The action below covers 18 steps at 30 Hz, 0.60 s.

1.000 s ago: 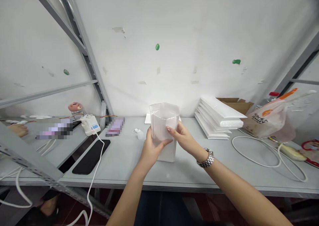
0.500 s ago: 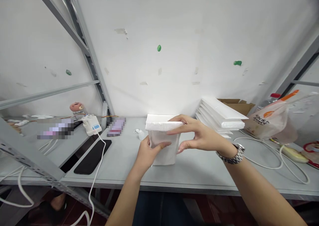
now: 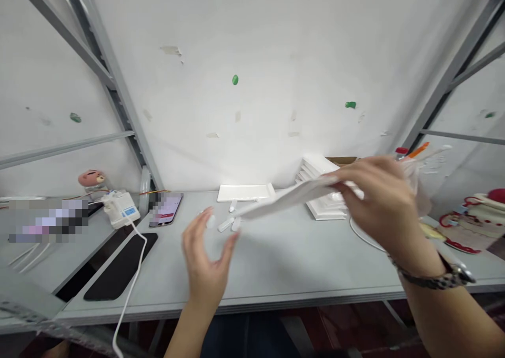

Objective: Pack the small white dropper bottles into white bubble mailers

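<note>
White flat packet [image 3: 290, 199] extends from the right hand [image 3: 379, 205], which pinches its end, and its long axis slants down leftward. The left hand [image 3: 207, 258] is wide open, holding nothing (it is nearer to the packet's free end).

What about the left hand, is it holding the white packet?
No, the left hand is open in the air, and only the right hand holds the flat white packet.

One left hand [image 3: 207, 263] and one right hand [image 3: 379, 205] are seen, one white packet [image 3: 292, 200] being held by the right at 1 o'clock. At least three small white plastic pieces [image 3: 225, 224] are counted at 12 o'clock; one phone [image 3: 165, 209] at 11 o'clock.
</note>
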### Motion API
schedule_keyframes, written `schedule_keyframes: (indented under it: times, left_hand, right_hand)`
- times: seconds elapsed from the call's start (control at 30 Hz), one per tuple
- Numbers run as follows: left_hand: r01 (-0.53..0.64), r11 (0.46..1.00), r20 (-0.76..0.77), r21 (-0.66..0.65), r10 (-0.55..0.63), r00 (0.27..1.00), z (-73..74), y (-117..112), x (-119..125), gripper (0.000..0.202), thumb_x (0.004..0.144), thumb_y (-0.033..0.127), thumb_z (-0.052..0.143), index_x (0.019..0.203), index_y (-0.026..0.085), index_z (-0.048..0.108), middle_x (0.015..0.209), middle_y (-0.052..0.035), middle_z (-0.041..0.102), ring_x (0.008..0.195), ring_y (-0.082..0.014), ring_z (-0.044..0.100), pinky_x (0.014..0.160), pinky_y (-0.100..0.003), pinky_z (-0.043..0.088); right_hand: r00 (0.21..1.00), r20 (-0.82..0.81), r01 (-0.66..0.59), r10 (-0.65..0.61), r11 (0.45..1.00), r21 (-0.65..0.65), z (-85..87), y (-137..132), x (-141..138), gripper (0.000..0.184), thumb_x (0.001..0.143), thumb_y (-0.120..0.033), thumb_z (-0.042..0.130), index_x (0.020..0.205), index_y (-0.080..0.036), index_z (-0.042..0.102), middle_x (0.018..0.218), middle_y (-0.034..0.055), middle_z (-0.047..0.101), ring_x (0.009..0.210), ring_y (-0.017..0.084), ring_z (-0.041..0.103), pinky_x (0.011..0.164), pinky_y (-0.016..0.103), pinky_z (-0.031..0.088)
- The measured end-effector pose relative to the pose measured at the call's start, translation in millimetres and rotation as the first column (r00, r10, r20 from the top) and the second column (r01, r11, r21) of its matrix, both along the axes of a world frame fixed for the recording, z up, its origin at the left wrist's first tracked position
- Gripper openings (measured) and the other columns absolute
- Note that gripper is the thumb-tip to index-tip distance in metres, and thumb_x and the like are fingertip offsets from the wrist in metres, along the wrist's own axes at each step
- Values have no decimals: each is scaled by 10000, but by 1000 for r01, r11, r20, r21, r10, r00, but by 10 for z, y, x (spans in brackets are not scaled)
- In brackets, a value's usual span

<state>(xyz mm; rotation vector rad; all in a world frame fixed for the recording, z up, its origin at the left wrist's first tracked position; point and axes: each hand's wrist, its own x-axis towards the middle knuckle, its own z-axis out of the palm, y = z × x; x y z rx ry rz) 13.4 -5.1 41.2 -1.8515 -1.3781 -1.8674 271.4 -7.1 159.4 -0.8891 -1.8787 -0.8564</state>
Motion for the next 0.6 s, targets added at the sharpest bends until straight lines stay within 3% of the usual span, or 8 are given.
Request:
schedule_keyframes:
  times: [0.07,0.13,0.27,0.43,0.6]
  left_hand:
    - [-152,987,177,55,140,974,-153,73,-47,432,796,229,612,1208,188,489,1146,-106,538,1127,-230,463,955,-437,401]
    - [-171,985,218,19,162,962,-332,146,-59,411,795,238,605,1187,170,503,1105,-108,544,1116,-234,459,920,-425,431]
    - [-40,992,166,-121,60,984,-599,212,-9,398,813,273,569,1193,178,495,1127,-113,532,1108,-237,455,896,-412,450]
    - [-18,985,162,-172,47,986,-657,213,10,376,819,306,548,1173,187,512,1112,-112,538,1091,-247,465,886,-419,455]
    - [-15,979,155,-203,47,987,-661,223,-3,375,822,315,539,1173,188,502,1115,-109,545,1066,-242,479,880,-412,459]
  right_hand:
    - [978,-174,160,-111,943,292,10,74,313,115,778,-130,633,822,-236,639,724,0,644,734,186,564,754,360,401]
    - [948,-274,272,-163,862,429,-39,197,612,103,794,-140,619,837,-229,649,765,21,656,736,189,558,758,367,387]
    - [938,-188,331,-291,912,241,-349,561,1091,186,886,-165,456,933,-203,632,891,84,661,820,233,543,785,389,355]
    - [841,-3,541,-541,841,3,-850,934,1423,233,878,-137,397,913,-176,624,882,94,661,804,226,528,761,371,337]
    - [778,52,628,-626,774,-82,-1077,1051,1495,237,880,-162,392,874,-166,629,863,105,633,794,225,499,751,353,318]
